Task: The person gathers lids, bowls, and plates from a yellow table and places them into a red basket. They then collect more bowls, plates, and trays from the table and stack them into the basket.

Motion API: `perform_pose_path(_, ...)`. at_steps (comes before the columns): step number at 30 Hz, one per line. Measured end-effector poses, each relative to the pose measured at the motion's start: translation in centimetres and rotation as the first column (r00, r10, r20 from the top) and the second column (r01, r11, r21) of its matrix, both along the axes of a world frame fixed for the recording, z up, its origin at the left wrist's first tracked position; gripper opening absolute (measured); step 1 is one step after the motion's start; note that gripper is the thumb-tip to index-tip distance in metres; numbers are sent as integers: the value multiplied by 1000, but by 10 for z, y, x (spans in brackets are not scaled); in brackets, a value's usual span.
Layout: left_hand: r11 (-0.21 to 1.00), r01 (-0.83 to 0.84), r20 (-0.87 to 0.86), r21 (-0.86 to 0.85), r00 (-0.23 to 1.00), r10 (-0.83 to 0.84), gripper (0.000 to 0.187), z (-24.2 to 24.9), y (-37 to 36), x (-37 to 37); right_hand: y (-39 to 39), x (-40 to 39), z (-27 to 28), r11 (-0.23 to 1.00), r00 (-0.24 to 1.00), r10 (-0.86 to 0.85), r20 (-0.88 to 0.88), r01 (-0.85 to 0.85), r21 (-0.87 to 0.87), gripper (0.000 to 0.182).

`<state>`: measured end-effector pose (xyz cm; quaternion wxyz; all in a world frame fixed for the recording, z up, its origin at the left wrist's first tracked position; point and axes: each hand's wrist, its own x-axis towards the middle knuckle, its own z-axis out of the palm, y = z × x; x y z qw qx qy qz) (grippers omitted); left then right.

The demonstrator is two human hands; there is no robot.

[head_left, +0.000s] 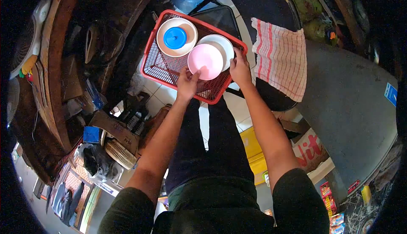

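Wood, in a long brown beam (55, 85), rises at our far left, and near its foot we see a small blue box (91, 135). Towards the middle is a red basket (157, 80) in front of our legs. At its left end we see a cream bowl (192, 34) with a blue lid (175, 37) inside its rim. Our left hand (188, 84) has its fingers drawn in narrow on the lower-left rim of a pink bowl (205, 60), holding it over the basket. The pink bowl overlaps a white bowl (223, 47), whose right rim is by the fingers of our right hand (240, 69); those are close together, but we cannot tell whether they grip it. Further right, a red-striped cloth (282, 60) drapes over a black chair (265, 5). At our far right is a grey bench (345, 90), with a blue label (391, 94) near its edge.
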<state>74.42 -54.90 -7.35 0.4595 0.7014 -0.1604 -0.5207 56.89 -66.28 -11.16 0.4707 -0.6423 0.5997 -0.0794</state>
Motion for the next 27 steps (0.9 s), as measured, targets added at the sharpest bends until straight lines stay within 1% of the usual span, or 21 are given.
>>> perform_pose_path(2,996,-58,-103,62,993,64,41,4,-10,-5,1,-1,-1,999,998,-34,57,34,-11,48)
perform_pose_path(3,992,-68,-95,102,992,78,41,7,-13,-7,1,-1,-1,998,998,-57,28,57,10,47)
perform_pose_path(4,992,-67,-96,103,992,77,41,8,-14,-7,0,-2,0,998,998,-58,27,58,10,47)
perform_pose_path(6,988,-21,67,152,998,11,41,9,-16,-9,-1,-2,2,997,998,-61,30,59,38,48)
perform_pose_path(7,988,-20,68,154,998,10,41,7,-15,-8,0,-2,1,997,998,-62,30,61,40,48)
perform_pose_path(8,976,75,260,204,957,-128,46,5,-14,-6,2,-2,0,997,996,-73,42,72,14,49)
perform_pose_path(9,950,157,434,270,861,-265,51,3,-13,-5,3,-2,-1,996,995,-83,54,84,-12,51)
perform_pose_path(10,950,156,434,272,861,-266,51,3,-13,-7,4,-1,-1,996,995,-83,55,84,-11,51)
perform_pose_path(12,940,284,651,192,680,-338,67,1,-14,-13,6,0,-1,979,999,-20,28,25,-205,55)
perform_pose_path(13,939,284,650,193,680,-339,67,0,-15,-16,6,-1,0,979,999,-21,27,26,-204,55)
perform_pose_path(15,910,365,616,196,677,-404,81,-1,-16,-23,8,-1,2,996,999,-4,40,8,-87,60)
perform_pose_path(16,911,364,615,196,677,-403,81,-3,-16,-26,8,-2,1,996,999,-3,39,6,-87,60)
perform_pose_path(18,900,377,570,219,700,-431,90,-7,-15,-31,10,-3,0,984,997,75,5,-73,-163,62)
perform_pose_path(19,901,376,569,218,701,-430,90,-7,-16,-31,11,-3,-2,984,997,75,4,-74,-163,62)
perform_pose_path(21,863,413,578,290,643,-502,97,-8,-17,-32,15,-2,-5,949,997,67,-37,-75,-306,61)
perform_pose_path(22,863,412,578,290,644,-502,97,-8,-17,-33,15,-2,-5,949,997,68,-38,-77,-306,61)
perform_pose_path(24,888,383,522,252,719,-459,97,-8,-19,-32,14,-2,-4,977,999,34,20,-29,-212,63)
perform_pose_path(27,884,395,549,250,694,-466,98,-9,-17,-30,14,-2,-3,983,999,36,-15,-39,-181,64)
